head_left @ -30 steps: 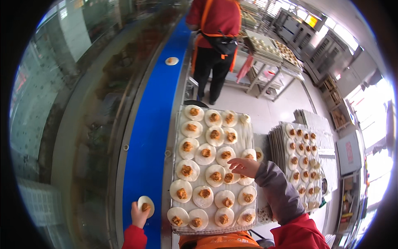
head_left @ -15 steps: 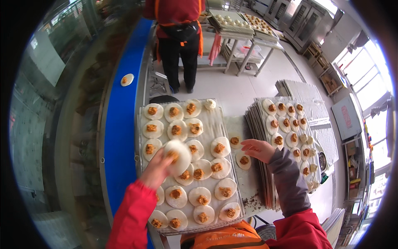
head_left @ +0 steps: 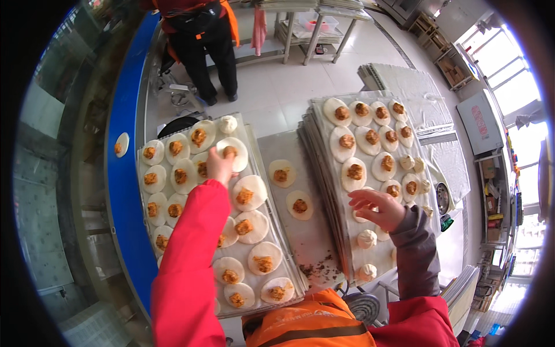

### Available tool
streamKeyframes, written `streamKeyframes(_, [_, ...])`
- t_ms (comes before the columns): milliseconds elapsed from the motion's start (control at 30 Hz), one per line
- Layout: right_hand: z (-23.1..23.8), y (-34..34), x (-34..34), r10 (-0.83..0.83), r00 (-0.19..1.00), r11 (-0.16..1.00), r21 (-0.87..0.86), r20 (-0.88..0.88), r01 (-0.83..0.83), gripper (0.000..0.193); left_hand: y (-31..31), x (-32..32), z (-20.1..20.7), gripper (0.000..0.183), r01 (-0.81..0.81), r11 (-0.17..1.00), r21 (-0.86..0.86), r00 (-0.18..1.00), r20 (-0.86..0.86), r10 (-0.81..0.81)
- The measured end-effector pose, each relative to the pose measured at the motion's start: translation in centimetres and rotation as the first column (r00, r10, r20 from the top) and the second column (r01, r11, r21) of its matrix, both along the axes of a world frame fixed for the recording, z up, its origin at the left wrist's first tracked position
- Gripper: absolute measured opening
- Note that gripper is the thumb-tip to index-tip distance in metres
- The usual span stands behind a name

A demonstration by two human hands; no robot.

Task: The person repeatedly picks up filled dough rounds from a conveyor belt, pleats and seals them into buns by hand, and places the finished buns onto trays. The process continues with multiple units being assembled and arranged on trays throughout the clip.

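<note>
My left hand (head_left: 219, 168) reaches over the left tray (head_left: 273, 222) and grips the near left edge of a flat dough round (head_left: 238, 149) with brown filling. That round is at the tray's far right, close to a small pleated bun (head_left: 228, 124). Several filled dough rounds lie in rows on this tray, some hidden under my left sleeve. My right hand (head_left: 378, 207) hovers with fingers apart over the right tray, holding nothing. Beneath and around it are filled rounds (head_left: 355, 170) and pleated buns (head_left: 366, 239).
Two filled rounds (head_left: 299, 206) lie on the surface between the tray stacks (head_left: 324, 191). A blue belt (head_left: 124, 196) runs along the left, carrying one filled round (head_left: 121, 144). Another person (head_left: 202, 52) stands beyond it. A round metal stool (head_left: 363, 306) is near my front.
The view has turned to the right. My left hand has carried the dough round from the left tray's middle to its far right. My right hand has moved further over the right tray.
</note>
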State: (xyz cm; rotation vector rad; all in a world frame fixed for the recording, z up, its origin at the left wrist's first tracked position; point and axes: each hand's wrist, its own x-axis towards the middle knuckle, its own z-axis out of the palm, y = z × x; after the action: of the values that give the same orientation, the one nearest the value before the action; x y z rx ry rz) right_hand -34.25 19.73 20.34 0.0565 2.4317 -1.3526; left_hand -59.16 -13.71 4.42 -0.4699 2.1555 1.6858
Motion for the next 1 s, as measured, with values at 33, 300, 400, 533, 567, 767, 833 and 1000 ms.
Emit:
streamKeyframes(33, [0.1,0.3,0.0,0.011,0.998,1.000,0.013,0.064,-0.012,0.040,-0.2,0.0,-0.2,0.050,-0.023,0.999,-0.048,1.000,0.013,0.024])
streamKeyframes(300, [0.6,0.1,2.5,0.171,0.982,0.980,-0.089,-0.077,-0.177,0.044,-1.1,4.4,5.8,0.062,0.216,0.940,-0.264,0.968,-0.070,-0.242])
streamKeyframes(400, [0.8,2.8,7.3,-0.007,1.000,0.991,-0.132,-0.028,0.003,0.045,-1.0,8.8,9.8,0.051,0.345,0.938,0.040,0.933,-0.122,-0.338])
streamKeyframes(533, [1.7,7.6,18.8,-0.450,0.885,0.893,-0.093,-0.118,0.441,0.044,0.1,15.3,13.5,0.049,0.567,0.802,0.185,0.821,-0.196,-0.536])
streamKeyframes(567, [1.8,8.6,22.1,-0.538,0.829,0.843,-0.118,-0.156,0.525,0.045,0.4,17.1,13.9,0.049,0.598,0.771,0.218,0.799,-0.233,-0.554])
streamKeyframes(767, [0.7,15.5,36.7,-0.924,0.374,0.381,-0.097,-0.081,0.920,0.047,1.3,25.7,16.4,0.057,0.650,0.649,0.395,0.752,-0.214,-0.623])
streamKeyframes(833, [-2.0,18.4,39.8,-0.963,0.265,0.269,-0.136,-0.049,0.954,0.051,1.8,26.8,17.4,0.058,0.677,0.644,0.356,0.732,-0.234,-0.640])
streamKeyframes(1000, [-12.0,28.6,46.2,-0.985,0.159,0.156,-0.056,0.064,0.986,0.058,4.5,28.7,19.8,0.049,0.569,0.754,0.328,0.822,-0.220,-0.525])
